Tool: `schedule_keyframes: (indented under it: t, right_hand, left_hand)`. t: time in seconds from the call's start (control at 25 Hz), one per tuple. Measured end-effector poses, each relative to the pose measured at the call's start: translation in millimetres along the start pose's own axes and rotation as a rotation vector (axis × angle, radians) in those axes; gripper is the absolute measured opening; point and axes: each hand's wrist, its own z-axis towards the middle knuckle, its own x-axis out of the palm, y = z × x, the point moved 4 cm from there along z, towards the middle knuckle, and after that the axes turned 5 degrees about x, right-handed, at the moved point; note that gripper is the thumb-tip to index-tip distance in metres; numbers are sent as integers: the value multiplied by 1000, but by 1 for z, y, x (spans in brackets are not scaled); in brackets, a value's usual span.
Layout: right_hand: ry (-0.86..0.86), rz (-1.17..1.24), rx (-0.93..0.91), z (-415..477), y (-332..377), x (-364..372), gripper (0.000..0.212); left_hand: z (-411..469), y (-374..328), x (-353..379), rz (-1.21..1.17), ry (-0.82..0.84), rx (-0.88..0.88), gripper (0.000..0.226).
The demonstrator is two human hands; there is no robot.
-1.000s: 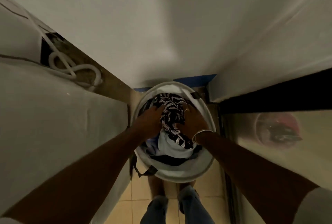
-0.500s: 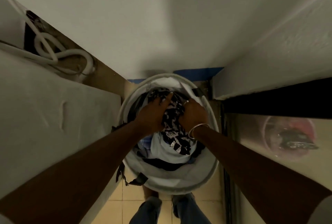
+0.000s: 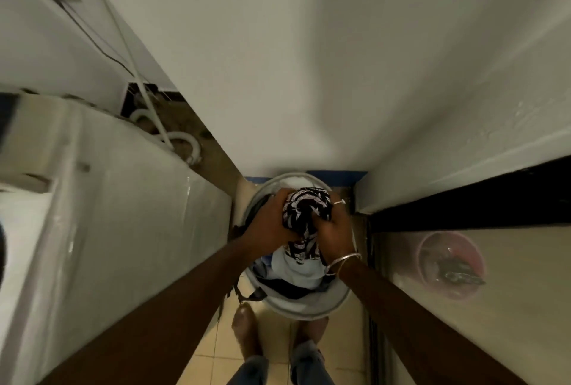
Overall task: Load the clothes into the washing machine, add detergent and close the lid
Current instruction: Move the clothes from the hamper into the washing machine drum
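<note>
A round white laundry basket [image 3: 304, 307] stands on the tiled floor between the washing machine and a wall. It holds several clothes, among them a pale blue garment [image 3: 296, 267]. My left hand [image 3: 265, 224] and my right hand [image 3: 335, 230] both grip a bunched black-and-white patterned garment [image 3: 304, 210], held above the basket with its lower end hanging onto the pile. The white washing machine [image 3: 123, 230] fills the left side; only its side and part of its top show.
A white hose [image 3: 185, 140] coils behind the machine. A glass door [image 3: 494, 307] on the right shows a pink bucket [image 3: 451, 264] behind it. A white wall lies ahead. My feet [image 3: 247, 338] stand on the tiles just below the basket.
Both hands closed on the patterned garment and lifted it up out of the basket. The view swung up and left, showing more of the machine.
</note>
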Motion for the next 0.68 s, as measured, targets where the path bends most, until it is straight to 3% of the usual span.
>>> schedule_keyframes:
  t: [0.12, 0.32, 0.56, 0.68]
  right_hand:
    - [-75, -49, -162, -36, 46, 12, 30]
    - [-105, -99, -386, -114, 116, 73, 34]
    - [27, -33, -502, -227, 148, 211, 43]
    - [204, -24, -506, -271, 167, 300, 34]
  left_hand:
    - [-42, -50, -29, -118, -108, -13, 69]
    - [-127, -115, -93, -301, -372, 21, 51]
    - [-277, -148, -209, -439, -810, 92, 45]
    - [-348, -144, -277, -416, -1044, 198, 46]
